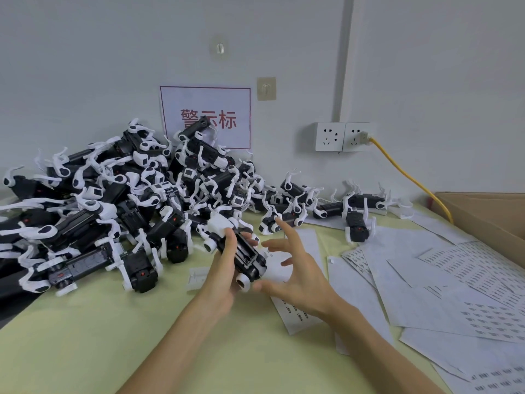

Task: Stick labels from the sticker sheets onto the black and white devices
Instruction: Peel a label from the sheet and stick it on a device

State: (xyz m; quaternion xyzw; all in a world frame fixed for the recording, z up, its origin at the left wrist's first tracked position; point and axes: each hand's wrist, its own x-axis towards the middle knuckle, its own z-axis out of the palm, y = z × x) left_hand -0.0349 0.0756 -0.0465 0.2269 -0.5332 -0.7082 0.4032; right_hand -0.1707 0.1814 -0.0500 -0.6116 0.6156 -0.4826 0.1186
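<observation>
My left hand [224, 268] grips a black and white device [241, 251] above the yellow-green table, its open black underside facing up and a white wheel at its near end. Just to the right, my right hand [295, 268] hovers beside the device with fingers spread and holds nothing. A large pile of black and white devices [113, 200] fills the left and back of the table. Several sticker sheets [460, 282] with rows of small dark labels lie spread on the right. One sheet [295, 311] lies under my right hand.
A few loose devices [355, 220] lie behind the sheets near the wall. An open cardboard box [488, 217] stands at the far right. A yellow cable [409, 177] runs from the wall socket [343, 136] towards the box. A red-lettered sign [206, 118] hangs on the wall.
</observation>
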